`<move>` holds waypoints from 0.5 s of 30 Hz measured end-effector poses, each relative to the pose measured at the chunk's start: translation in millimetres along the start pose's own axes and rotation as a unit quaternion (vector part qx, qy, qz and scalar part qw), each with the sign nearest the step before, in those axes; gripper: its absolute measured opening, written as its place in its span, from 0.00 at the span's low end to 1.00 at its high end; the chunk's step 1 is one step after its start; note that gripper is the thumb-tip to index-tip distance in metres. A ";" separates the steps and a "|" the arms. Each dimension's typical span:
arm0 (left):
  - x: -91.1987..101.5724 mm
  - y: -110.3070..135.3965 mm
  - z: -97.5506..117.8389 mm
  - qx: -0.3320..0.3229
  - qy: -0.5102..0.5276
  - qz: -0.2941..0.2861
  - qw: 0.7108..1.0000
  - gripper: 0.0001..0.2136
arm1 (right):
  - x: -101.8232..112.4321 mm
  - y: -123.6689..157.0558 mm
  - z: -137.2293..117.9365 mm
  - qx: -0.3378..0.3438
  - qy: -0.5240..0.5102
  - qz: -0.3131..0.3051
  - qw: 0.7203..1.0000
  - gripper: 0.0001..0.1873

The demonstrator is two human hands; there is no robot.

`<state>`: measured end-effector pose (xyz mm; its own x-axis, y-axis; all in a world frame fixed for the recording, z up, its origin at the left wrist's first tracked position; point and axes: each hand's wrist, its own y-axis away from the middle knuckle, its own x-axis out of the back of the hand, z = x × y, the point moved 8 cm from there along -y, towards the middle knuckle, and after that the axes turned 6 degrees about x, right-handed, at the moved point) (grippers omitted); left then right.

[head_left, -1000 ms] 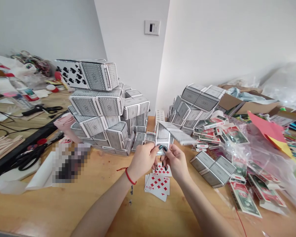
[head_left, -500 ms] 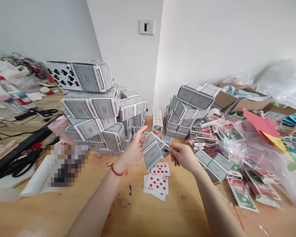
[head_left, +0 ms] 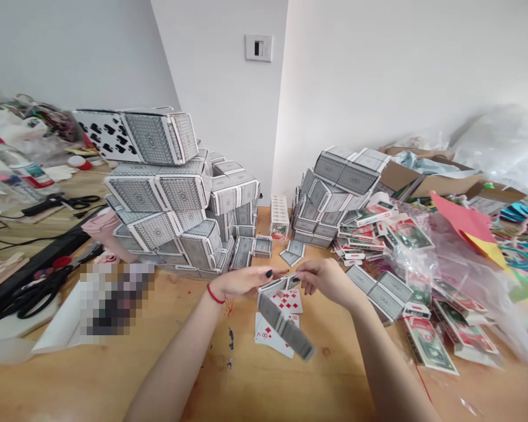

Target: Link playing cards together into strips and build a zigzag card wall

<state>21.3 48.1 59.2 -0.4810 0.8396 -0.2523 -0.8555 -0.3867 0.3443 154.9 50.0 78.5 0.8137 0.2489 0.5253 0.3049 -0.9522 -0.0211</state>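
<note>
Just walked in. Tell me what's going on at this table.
A person is working with playing cards. The left hand and right hand together hold a folded strip of grey-backed cards just above the wooden table, with one end hanging down. Beneath it lie face-up diamond cards. A left pile of card blocks and a right pile of card blocks stand behind.

Glossy paper cards (grey-patterned backs), smooth light wood table, crinkled clear plastic.
</note>
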 end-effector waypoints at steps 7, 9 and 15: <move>6.7 -16.4 -10.0 0.005 -0.007 0.098 0.995 0.22 | -1.9 -7.9 -15.6 0.070 0.088 0.086 0.990 0.09; 11.1 -15.1 -8.8 -0.013 -0.005 0.109 0.994 0.23 | -1.6 -7.1 -17.0 0.077 0.086 0.081 0.990 0.11; 18.8 -20.7 -27.9 0.064 0.042 0.109 0.991 0.25 | 5.9 -11.8 9.0 0.053 0.045 0.081 0.994 0.15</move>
<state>24.6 61.3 22.1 -0.6714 0.7038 -0.2322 -0.7004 -0.5001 0.5092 160.6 64.3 74.3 0.8101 0.0717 0.5818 0.2275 -0.9532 -0.1993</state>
